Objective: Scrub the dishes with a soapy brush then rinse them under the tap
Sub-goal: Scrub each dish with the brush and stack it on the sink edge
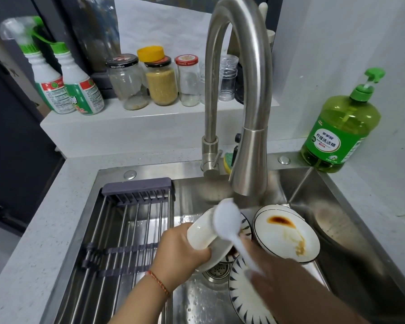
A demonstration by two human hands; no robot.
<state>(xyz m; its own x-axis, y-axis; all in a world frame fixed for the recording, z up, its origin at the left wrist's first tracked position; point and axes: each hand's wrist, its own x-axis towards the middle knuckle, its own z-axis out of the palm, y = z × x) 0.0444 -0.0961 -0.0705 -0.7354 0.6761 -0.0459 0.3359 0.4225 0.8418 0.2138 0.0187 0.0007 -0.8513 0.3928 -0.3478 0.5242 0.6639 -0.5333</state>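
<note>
Scrubbing one bowl point(202, 237), left hand point(177, 252) gripping; right hand point(274, 272) holding brush point(227, 222).

The right hand point(288, 277) is blurring so much that its fingers cannot be told apart, and the brush point(227, 222) it is holding is smearing too. The brush head is covering part of the white dish point(201, 232). The patterned plate point(243, 298) is running off the bottom edge, partly under the right arm. The tap point(248, 160) is hiding most of the sponge point(227, 161).
</note>
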